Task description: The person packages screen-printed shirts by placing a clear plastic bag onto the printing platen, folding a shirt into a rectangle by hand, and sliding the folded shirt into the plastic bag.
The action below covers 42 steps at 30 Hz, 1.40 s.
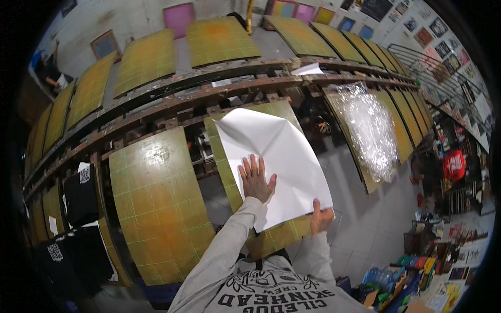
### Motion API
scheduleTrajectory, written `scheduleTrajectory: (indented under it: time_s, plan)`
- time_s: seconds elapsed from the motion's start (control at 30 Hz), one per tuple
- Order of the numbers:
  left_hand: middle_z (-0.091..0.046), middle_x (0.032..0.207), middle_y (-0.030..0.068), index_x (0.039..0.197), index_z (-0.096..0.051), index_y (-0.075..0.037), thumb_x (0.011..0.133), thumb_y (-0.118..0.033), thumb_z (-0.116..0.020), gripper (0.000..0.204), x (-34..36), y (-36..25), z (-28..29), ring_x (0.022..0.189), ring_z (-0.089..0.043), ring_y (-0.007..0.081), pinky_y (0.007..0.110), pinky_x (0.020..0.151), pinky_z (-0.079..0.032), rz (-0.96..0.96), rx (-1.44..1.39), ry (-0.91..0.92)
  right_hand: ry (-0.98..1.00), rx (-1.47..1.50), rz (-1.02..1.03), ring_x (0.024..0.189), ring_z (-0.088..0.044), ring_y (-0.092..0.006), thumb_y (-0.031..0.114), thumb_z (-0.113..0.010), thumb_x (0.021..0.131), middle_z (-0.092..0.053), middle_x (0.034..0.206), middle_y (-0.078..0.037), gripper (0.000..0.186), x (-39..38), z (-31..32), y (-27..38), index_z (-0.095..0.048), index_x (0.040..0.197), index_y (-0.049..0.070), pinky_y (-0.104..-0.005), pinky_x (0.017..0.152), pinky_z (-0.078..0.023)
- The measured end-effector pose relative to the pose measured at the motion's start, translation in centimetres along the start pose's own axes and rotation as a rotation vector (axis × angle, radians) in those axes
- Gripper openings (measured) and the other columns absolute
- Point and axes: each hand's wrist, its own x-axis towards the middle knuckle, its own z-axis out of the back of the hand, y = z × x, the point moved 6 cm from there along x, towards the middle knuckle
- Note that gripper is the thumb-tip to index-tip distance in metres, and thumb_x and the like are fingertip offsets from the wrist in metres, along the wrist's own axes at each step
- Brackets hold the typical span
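A person in a grey top (266, 292) presses a creased white sheet (292, 167) to a yellow-green board (282, 237) at the center of the frame. The left hand (255, 182) lies flat on the sheet's left half, fingers spread wide. The right hand (321, 219) holds the sheet's lower right corner, thumb on top; the fingers are largely hidden. The sheet lies askew, its right side reaching past the board, whose surface shows along the left and lower edges.

A second board (156, 203), marked with a green grid, stands just left of the first, a glossy highlight near its top. At right, crumpled clear plastic (368, 130) covers much of another board (360, 167). Black shirts (81, 203), bearing square white prints, lie at lower left. Dark rails (250, 85) run across the upper part of the frame, with a far row of boards (222, 41) beyond them. Another person (49, 73) stands at upper left, an arm raised. Pictures (439, 28) hang on the wall at upper right, above a red garment (454, 166). Grey tiles (360, 224) show between the boards and the clutter at lower right.
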Motion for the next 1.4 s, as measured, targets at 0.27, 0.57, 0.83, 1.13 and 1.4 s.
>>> scheduleTrajectory:
  time_s: [0.27, 0.57, 0.83, 1.13, 1.4]
  plan:
    - [-0.016, 0.17, 0.0263, 0.163, -0.025, -0.003, 0.096, -0.052, -0.061, 0.09, 0.6, -1.4, 0.1, 0.157, -0.007, 0.0495, 0.062, 0.126, -0.004, -0.038, 0.039, -0.029, -0.141, -0.236, -0.125, 0.089, -0.073, -0.0222, 0.019, -0.075, 0.094, -0.075, 0.101, -0.016, 0.034, 11.5, 6.5, -8.1, -0.067, 0.121, -0.002, -0.0375, 0.078, -0.057]
    - [-0.019, 0.171, 0.0196, 0.162, -0.031, -0.009, 0.091, -0.055, -0.068, 0.092, 1.0, -1.3, 0.1, 0.158, -0.011, 0.0453, 0.062, 0.126, -0.007, 0.032, 0.102, 0.08, -0.042, -0.873, 0.249, 0.153, -0.024, -0.0459, 0.063, -0.089, 0.067, -0.024, 0.166, -0.022, 0.121, 38.2, 12.5, -5.1, -0.027, 0.162, 0.023, -0.0615, 0.119, -0.032]
    - [-0.023, 0.17, 0.016, 0.16, -0.036, -0.014, 0.087, -0.054, -0.073, 0.091, 1.6, -1.5, 0.9, 0.157, -0.017, 0.0432, 0.058, 0.127, -0.013, 0.08, 0.117, 0.175, 0.352, -1.031, -0.069, 0.152, -0.027, -0.048, 0.063, -0.089, 0.065, -0.019, 0.169, -0.023, 0.14, 44.8, 7.1, -9.9, -0.001, 0.167, 0.03, -0.0709, 0.115, -0.034]
    - [-0.024, 0.17, 0.0158, 0.16, -0.037, -0.014, 0.088, -0.056, -0.072, 0.09, 1.1, -1.5, 1.7, 0.157, -0.017, 0.043, 0.057, 0.127, -0.013, 0.091, 0.145, 0.168, 0.332, -0.961, 0.068, 0.1, -0.07, -0.0422, 0.015, -0.08, 0.082, -0.071, 0.107, -0.021, 0.097, 51.3, 3.7, -16.7, -0.026, 0.163, 0.02, -0.0495, 0.087, -0.059]
    - [-0.025, 0.17, 0.0161, 0.16, -0.038, -0.014, 0.088, -0.055, -0.073, 0.09, 1.3, -2.0, 0.8, 0.158, -0.016, 0.0432, 0.058, 0.127, -0.012, 0.056, 0.037, 0.113, 0.004, -1.08, 0.368, 0.103, -0.071, -0.041, 0.019, -0.069, 0.084, -0.072, 0.105, -0.023, 0.065, 62.1, 11.2, -7.2, -0.056, 0.148, 0.018, -0.0503, 0.092, -0.056]
